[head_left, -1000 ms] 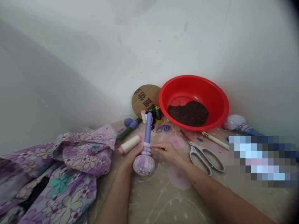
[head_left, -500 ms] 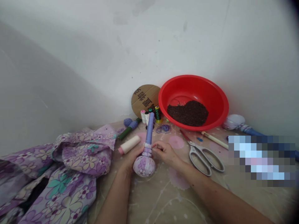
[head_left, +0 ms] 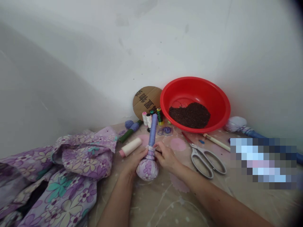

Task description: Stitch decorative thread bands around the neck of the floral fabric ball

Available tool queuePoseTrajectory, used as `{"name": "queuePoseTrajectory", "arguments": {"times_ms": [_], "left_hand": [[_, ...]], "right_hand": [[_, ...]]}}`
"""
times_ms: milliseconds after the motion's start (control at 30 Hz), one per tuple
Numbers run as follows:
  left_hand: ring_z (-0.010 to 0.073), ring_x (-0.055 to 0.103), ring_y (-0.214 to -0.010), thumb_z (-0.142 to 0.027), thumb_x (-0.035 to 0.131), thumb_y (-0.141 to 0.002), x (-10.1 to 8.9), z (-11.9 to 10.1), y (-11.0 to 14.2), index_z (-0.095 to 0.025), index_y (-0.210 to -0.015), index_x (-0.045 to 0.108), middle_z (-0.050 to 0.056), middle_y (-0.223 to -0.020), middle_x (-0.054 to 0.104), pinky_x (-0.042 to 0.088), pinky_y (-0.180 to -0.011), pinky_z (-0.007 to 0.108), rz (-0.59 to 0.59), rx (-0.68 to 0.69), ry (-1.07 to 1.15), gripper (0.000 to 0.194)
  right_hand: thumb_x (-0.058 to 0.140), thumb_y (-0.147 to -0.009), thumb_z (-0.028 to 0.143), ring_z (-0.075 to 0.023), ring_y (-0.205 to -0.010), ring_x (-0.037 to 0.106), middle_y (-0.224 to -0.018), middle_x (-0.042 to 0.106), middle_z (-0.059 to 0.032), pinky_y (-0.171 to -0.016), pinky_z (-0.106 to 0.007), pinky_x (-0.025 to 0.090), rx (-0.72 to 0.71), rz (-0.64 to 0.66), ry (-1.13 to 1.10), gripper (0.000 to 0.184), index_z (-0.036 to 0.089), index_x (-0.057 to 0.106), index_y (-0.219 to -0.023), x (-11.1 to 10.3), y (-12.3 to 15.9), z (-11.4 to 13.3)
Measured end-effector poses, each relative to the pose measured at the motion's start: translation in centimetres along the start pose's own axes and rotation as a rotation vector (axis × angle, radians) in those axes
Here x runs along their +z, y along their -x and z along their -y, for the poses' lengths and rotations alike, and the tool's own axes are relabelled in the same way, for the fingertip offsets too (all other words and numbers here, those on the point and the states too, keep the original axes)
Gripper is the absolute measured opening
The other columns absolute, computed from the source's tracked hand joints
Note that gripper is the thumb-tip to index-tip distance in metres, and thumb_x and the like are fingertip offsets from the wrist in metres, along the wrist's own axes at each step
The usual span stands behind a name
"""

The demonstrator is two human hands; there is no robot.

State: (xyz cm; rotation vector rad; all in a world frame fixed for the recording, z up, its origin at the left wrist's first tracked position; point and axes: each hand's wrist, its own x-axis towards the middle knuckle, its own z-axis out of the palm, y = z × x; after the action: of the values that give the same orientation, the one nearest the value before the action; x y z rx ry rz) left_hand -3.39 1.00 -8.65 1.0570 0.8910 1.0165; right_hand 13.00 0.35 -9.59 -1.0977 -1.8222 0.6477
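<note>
A small stuffed ball of purple flowered cloth [head_left: 147, 168] sits on a stick wrapped in lilac tape [head_left: 152, 129], held upright over the table. My left hand [head_left: 133, 160] is closed around the ball from the left. My right hand [head_left: 165, 156] pinches the gathered neck of the cloth just above the ball, fingers curled. A thin thread wound at the neck is barely visible.
Flowered purple fabric [head_left: 71, 170] lies heaped at the left. A cream thread spool [head_left: 130, 147], several small spools [head_left: 151, 118], scissors [head_left: 205, 159], a red basin [head_left: 222, 104] with dark grains [head_left: 189, 115], a cardboard disc [head_left: 145, 99] and a white-handled tool [head_left: 216, 142] surround my hands.
The stick has tilted slightly right. My right hand has moved in from the side and closed on the neck of the cloth; the ball has shifted a little to the right.
</note>
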Motion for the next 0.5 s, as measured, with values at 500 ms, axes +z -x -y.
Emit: {"name": "queuePoseTrajectory", "arguments": {"times_ms": [500], "left_hand": [[0.0128, 0.056, -0.065, -0.031, 0.075, -0.065, 1.0, -1.1, 0.4, -0.012, -0.076, 0.068, 0.004, -0.069, 0.063, 0.042, -0.064, 0.023, -0.029, -0.111, 0.02, 0.023]], "right_hand": [[0.042, -0.089, 0.02, -0.0169, -0.072, 0.055, -0.079, 0.06, -0.0063, -0.062, -0.026, 0.042, -0.334, -0.162, 0.342, 0.02, 0.018, 0.061, -0.082, -1.4, -0.1, -0.1]]}}
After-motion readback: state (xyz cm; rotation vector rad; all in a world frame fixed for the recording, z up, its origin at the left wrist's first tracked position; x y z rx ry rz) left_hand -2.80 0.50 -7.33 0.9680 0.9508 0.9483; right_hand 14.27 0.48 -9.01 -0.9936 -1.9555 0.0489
